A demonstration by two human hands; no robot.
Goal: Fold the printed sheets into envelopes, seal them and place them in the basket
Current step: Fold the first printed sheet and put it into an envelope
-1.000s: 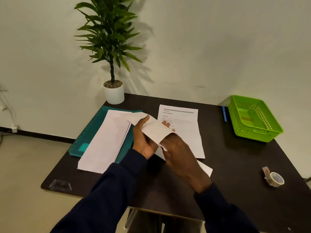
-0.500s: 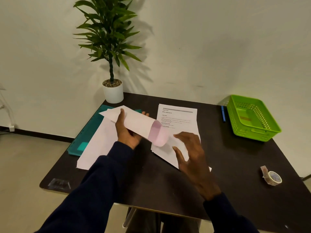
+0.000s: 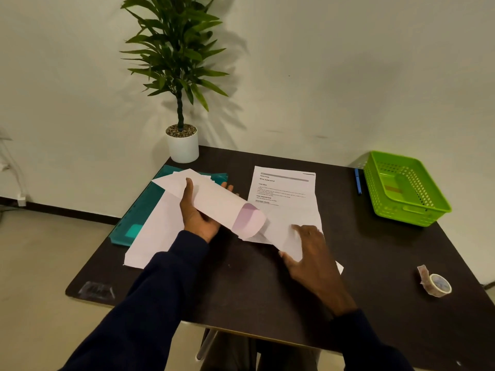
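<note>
Printed sheet [image 3: 284, 199] lies flat on the dark table [image 3: 241, 290], mid-table, text end away from the person. Its near end is under the right hand [image 3: 310, 253]. Cannot tell whether the white corner showing past that hand belongs to this sheet or to a second one beneath it.

Envelope [image 3: 219, 207] is held off the table just left of the sheet, with its open mouth turned toward the sheet. Left hand [image 3: 198, 218] grips it round the middle, thumb on top and fingers curled underneath.

Right hand: fingers spread wide and fairly straight, resting on the paper and holding nothing.

Judgement: the step in hand is folding the sheet, which looks unfolded as yet.
- Set the envelope down, or brace the sheet with it, since a clean fold wants both hands.
- Fold across the short way into thirds, so the result is narrower than the envelope mouth.
- Square the edges first, then crease with flat fingers.
- Feed the folded edge in first, so loose corners do not catch.

Risk: thin paper may slide on the smooth tabletop, so pin one end.

Surroundings: tape roll [image 3: 438, 283] near right, well apart from the hands; green basket [image 3: 417, 220] far right, pen [image 3: 358, 180] just beside it; more white paper [image 3: 152, 236] on a teal folder [image 3: 142, 210] at left; potted plant [image 3: 183, 145] at the back.
</note>
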